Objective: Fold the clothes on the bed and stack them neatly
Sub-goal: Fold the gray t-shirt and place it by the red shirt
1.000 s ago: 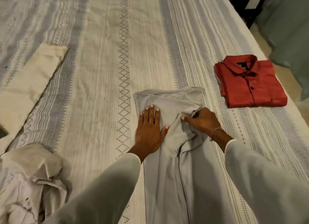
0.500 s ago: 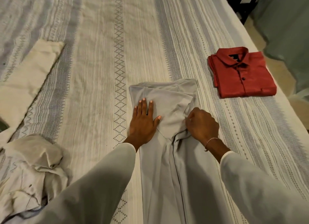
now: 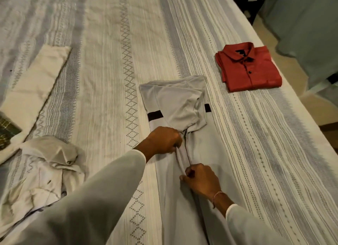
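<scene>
A long light grey garment (image 3: 173, 98) lies lengthwise on the striped bedspread (image 3: 109, 62), its far end folded over, with a dark band across it. My left hand (image 3: 163, 140) grips a bunched fold at the garment's middle seam. My right hand (image 3: 200, 179) pinches the same fold nearer to me. A red shirt (image 3: 248, 67) lies folded, collar up, to the right near the bed's edge.
A crumpled white garment (image 3: 42, 164) lies at the near left. A cream cloth (image 3: 34, 84) lies flat at the far left, with a dark checked piece (image 3: 7, 131) at the left border. The bed's right edge drops to the floor beside a grey-green drape (image 3: 307, 34).
My left hand has left its flat press on the folded top and curled round the middle fold. My right hand moved toward me along the seam. The dark band now shows.
</scene>
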